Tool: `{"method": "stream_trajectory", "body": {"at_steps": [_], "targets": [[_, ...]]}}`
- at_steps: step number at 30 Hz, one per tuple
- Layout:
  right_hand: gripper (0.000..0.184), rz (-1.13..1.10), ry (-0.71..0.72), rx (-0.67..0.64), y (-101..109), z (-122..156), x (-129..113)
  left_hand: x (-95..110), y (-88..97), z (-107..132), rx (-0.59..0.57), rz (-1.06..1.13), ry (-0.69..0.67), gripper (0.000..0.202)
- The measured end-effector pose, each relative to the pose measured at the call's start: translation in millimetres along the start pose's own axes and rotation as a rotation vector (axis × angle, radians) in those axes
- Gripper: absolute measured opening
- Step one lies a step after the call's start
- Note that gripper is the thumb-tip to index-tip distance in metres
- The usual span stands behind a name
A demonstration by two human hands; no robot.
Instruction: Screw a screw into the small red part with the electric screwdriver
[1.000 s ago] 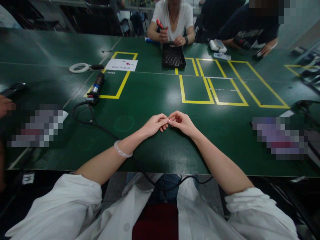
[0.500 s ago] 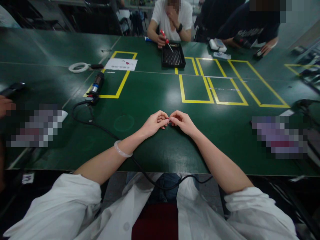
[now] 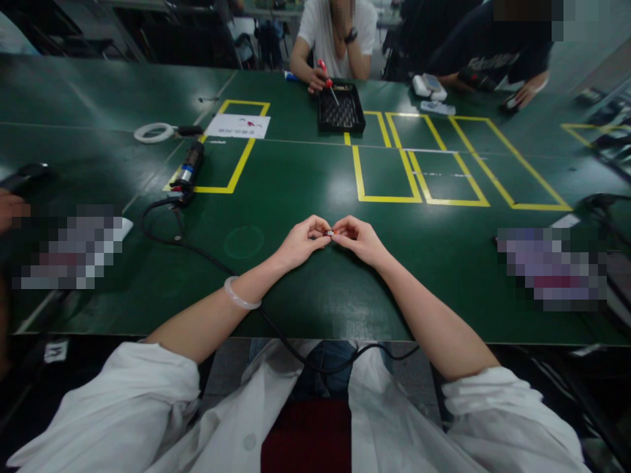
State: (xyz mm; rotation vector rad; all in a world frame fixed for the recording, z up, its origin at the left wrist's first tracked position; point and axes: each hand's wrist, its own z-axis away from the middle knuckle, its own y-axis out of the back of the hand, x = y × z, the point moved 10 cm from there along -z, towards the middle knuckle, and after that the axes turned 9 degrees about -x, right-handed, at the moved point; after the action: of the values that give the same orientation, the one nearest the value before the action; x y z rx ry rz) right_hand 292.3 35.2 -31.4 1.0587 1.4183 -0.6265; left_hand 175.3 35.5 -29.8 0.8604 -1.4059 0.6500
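Note:
My left hand [image 3: 302, 240] and my right hand [image 3: 358, 240] rest on the green table [image 3: 296, 190], fingertips meeting in the middle. Both pinch a tiny pale part [image 3: 329, 232] between thumb and forefinger; I cannot make out what it is. A pale bangle [image 3: 240, 296] sits on my left wrist. Both forearms lie on the tabletop, sleeves rolled up.
A black cable [image 3: 197, 249] runs from an electric screwdriver [image 3: 190, 169] past my left arm and off the front edge. Yellow tape boxes [image 3: 424, 177] mark the table. Across it, a person holds a red screwdriver [image 3: 325, 73] over a black tray [image 3: 342, 112]. Another person sits at far right.
My fingertips have shifted slightly, and the small part now shows between them. The person opposite raised one hand to the face and lowered the red screwdriver to the tray.

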Motion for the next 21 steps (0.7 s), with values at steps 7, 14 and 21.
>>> {"method": "stream_trajectory", "body": {"at_steps": [7, 14, 21], "targets": [[0.027, 0.063, 0.052, -0.008, 0, 0, -9, 2, 2.4, 0, 0.017, -0.055, -0.027, 0.026], [0.022, 0.137, 0.052, -0.008, -1, 2, -9, 3, 6.1, 0, 0.038, -0.117, -0.034, 0.026], [0.022, 0.134, 0.025, 0.009, 1, 0, -7, 1, 11.8, 1, 0.047, -0.175, 0.014, 0.030]]}}
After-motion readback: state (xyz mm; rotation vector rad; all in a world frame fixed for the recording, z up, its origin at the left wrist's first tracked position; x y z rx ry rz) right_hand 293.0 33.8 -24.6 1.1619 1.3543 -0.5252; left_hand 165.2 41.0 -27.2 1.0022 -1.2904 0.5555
